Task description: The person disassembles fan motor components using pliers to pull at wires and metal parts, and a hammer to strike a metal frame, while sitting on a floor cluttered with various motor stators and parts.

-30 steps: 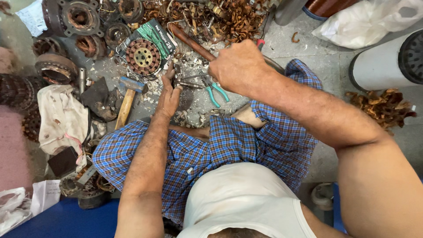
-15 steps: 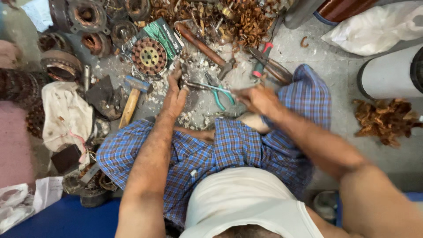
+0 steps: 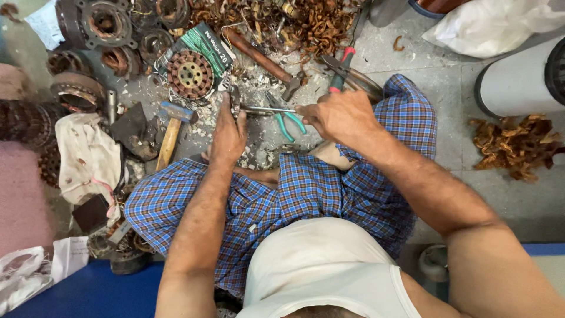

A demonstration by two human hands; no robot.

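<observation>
Littered floor: both hands (image 3: 229, 132) (image 3: 341, 115) hold a metal rod (image 3: 268, 109) between them.

I see a grey tiled floor (image 3: 471, 88) under even light, a white cylinder (image 3: 518, 76) at the right, and a blue mat (image 3: 88, 294) at the bottom left.

Right hand (image 3: 341, 118) closed around the near end of a thin metal rod (image 3: 268, 109); the grip itself is hidden under the knuckles. Left hand (image 3: 228, 132) covers whatever it pinches at 12 o'clock of its fingers; that small dark piece is too small to identify. Teal-handled pliers (image 3: 289, 122) partly hidden under the rod and right hand. White cylinder (image 3: 512, 82) cut off at 3 o'clock edge. Copper scrap pile (image 3: 294, 20) cut off at 12 o'clock edge.
</observation>
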